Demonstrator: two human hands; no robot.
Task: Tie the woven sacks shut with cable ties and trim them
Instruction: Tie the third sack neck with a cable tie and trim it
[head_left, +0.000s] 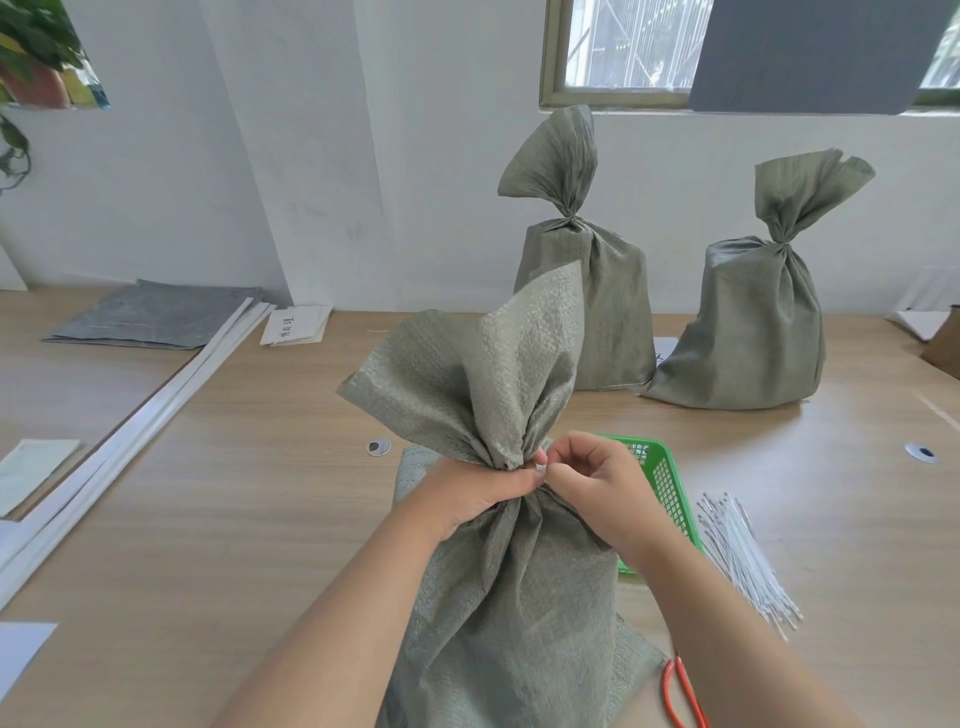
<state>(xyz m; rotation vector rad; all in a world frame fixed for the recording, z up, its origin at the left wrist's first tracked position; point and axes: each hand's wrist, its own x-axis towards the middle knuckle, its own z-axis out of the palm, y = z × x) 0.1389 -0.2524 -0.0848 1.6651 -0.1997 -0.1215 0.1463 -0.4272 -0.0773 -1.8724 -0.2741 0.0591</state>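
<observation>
A grey-green woven sack (509, 613) stands upright on the table in front of me, its top gathered into a neck with the mouth fanned out above. My left hand (478, 493) grips that gathered neck from the left. My right hand (597, 483) pinches a white cable tie (541, 467) right at the neck, fingers curled. Most of the tie is hidden by my fingers and the cloth. A loose bundle of white cable ties (743, 561) lies to the right. Red-handled scissors (680, 691) lie at the sack's lower right.
Two tied sacks stand at the back, one (587, 291) in the middle and one (753, 322) to its right. A green plastic basket (665, 483) sits behind my right hand. White strips (130, 441) and flat grey sacks (150, 317) lie at left.
</observation>
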